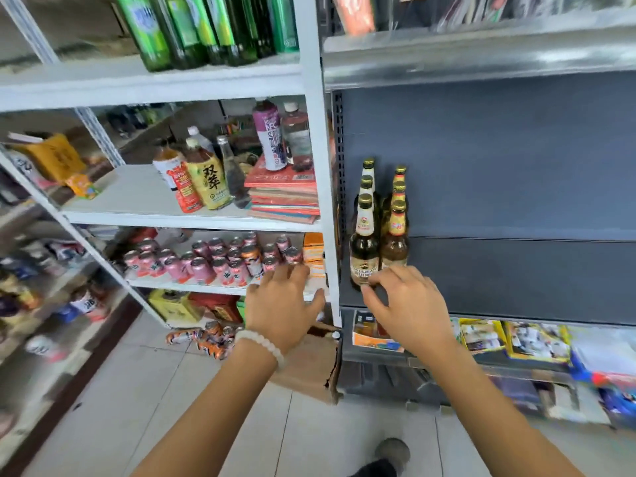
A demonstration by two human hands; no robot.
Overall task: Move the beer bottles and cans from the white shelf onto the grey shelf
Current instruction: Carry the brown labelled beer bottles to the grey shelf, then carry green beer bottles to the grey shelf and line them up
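Several brown beer bottles (364, 242) with gold caps stand in two rows at the left end of the grey shelf (516, 280). My right hand (406, 304) hovers just in front of the nearest bottles, fingers loosely bent, holding nothing. Several pink and orange cans (220, 263) crowd the lower board of the white shelf (220, 289). My left hand (278, 304), with a white bead bracelet on the wrist, reaches toward those cans with straight fingers, close to the shelf edge, and holds nothing.
Green bottles (192, 29) stand on the white shelf's top board. Drink bottles (206, 177) and stacked red books (282, 197) fill its middle board. A cardboard box (309, 366) and loose cans (206, 339) lie on the floor. Packets (516, 339) sit below the grey shelf.
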